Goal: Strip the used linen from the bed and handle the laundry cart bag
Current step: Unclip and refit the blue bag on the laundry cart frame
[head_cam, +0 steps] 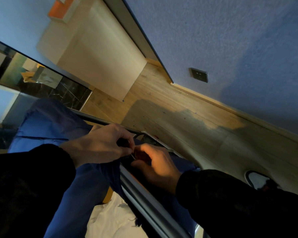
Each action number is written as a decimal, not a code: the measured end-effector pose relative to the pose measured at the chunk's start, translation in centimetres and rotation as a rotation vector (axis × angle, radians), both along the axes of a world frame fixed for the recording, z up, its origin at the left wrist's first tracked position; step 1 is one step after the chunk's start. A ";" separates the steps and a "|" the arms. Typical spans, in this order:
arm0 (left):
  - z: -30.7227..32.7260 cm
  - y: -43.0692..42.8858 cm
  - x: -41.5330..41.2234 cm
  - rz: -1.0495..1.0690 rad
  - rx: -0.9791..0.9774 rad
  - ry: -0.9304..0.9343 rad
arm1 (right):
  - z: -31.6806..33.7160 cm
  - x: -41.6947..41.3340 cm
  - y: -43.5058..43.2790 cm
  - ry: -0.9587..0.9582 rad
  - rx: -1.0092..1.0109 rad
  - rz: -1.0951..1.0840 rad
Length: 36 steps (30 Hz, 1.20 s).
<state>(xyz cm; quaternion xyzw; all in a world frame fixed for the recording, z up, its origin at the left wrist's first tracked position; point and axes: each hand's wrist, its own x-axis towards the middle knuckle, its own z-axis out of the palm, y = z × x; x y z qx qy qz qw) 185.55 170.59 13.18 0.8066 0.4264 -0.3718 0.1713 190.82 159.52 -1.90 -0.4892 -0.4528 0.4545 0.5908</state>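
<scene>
Wood floor (162,103) lies open beyond the grip, out to baseboard (213,102) & blue wall (230,40). Hands meet at corner of cart rail (144,200). Left hand (101,145) pinches small dark fastener (123,142) on blue laundry bag (50,121). Right hand (158,167) is touching it, fingers curled, hold hidden. White linen (110,220) lies below the grip, inside bag.

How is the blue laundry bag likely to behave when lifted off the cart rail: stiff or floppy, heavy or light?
Probably floppy: the blue bag creases and sags where it hangs from the metal rail. Likely light by itself, being thin cloth, though the white linen seemingly inside would add weight. It may bunch up rather than hold shape.
</scene>
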 end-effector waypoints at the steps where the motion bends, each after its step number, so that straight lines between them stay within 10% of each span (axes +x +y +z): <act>1: 0.0 0.0 0.0 -0.001 0.001 -0.001 | 0.0 0.0 0.0 -0.006 -0.011 -0.001; 36: -0.7 0.6 0.0 0.113 -0.121 -0.015 | 1.8 0.8 -0.1 -0.191 -0.033 0.132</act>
